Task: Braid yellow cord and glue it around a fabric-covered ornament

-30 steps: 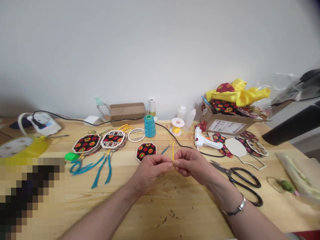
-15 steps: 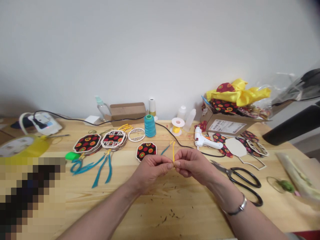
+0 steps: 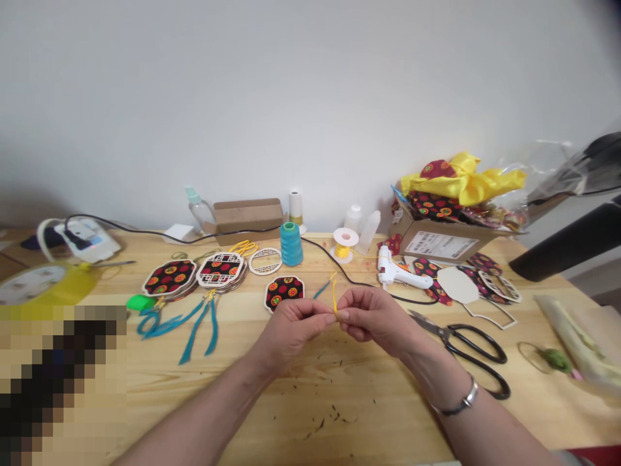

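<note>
My left hand (image 3: 298, 327) and my right hand (image 3: 373, 316) meet above the middle of the table, fingertips pinched together. Between them they grip a yellow cord (image 3: 334, 299), whose free part sticks up from the fingertips. Just beyond my left hand lies an octagonal piece (image 3: 284, 292) covered in dark patterned fabric, partly hidden by that hand. Behind the cord, a teal tassel (image 3: 322, 288) with a thin yellow end lies on the wood. Large black-handled scissors (image 3: 451, 336) rest beside my right wrist.
A white glue gun (image 3: 402, 275) lies behind my right hand. Further back stand a teal thread cone (image 3: 291, 244), a yellow cord spool (image 3: 345, 246) and a cardboard box (image 3: 439, 243) of fabric. Stacked ornaments (image 3: 220, 270) with teal tassels (image 3: 198, 330) lie left. A black cable (image 3: 330, 255) crosses behind.
The upright part of the yellow cord has tilted slightly left and looks shorter above the fingers. Both hands stay almost in place, still pinching.
</note>
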Motion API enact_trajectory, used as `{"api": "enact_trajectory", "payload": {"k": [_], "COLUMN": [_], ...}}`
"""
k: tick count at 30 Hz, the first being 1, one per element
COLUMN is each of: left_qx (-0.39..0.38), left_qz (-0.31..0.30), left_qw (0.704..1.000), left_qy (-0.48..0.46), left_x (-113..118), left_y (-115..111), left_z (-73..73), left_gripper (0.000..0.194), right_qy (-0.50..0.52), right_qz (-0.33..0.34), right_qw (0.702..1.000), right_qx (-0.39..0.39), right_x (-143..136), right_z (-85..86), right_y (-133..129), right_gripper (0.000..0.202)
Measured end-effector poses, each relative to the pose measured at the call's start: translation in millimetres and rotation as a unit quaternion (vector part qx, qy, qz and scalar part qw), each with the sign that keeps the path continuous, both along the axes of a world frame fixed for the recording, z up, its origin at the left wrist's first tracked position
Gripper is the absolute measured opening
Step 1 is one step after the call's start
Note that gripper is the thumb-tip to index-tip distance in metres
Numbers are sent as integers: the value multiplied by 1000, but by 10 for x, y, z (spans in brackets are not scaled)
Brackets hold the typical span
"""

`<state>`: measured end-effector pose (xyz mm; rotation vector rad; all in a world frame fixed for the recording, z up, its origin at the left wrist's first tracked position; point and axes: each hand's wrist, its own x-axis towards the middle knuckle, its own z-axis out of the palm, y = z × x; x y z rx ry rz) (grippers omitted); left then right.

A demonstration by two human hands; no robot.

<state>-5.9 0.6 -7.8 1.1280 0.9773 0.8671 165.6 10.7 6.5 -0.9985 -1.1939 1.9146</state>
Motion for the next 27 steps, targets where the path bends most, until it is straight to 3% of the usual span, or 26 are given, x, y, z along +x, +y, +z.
{"api": "enact_trajectory", "payload": {"k": [11, 20, 24, 27], "left_qx": [7, 14, 32, -2], "left_qz": [52, 116, 128, 117], "left_qw": [996, 991, 989, 992], "left_qy": [67, 68, 62, 35], "left_x": [11, 37, 41, 53], "left_y": [3, 4, 13, 16], "left_z": [111, 72, 46, 42], "left_gripper": [18, 19, 21, 24], "right_qy": [-172, -291, -349, -411], "right_qz": [-31, -102, -107, -87], "right_qw": [980, 916, 854, 762], "right_qx": [90, 256, 370, 492], "right_x": [95, -16, -127, -182], "right_z": [-46, 84, 25, -52], "right_y": [46, -75, -209, -272], "right_gripper": [15, 18, 17, 16]}}
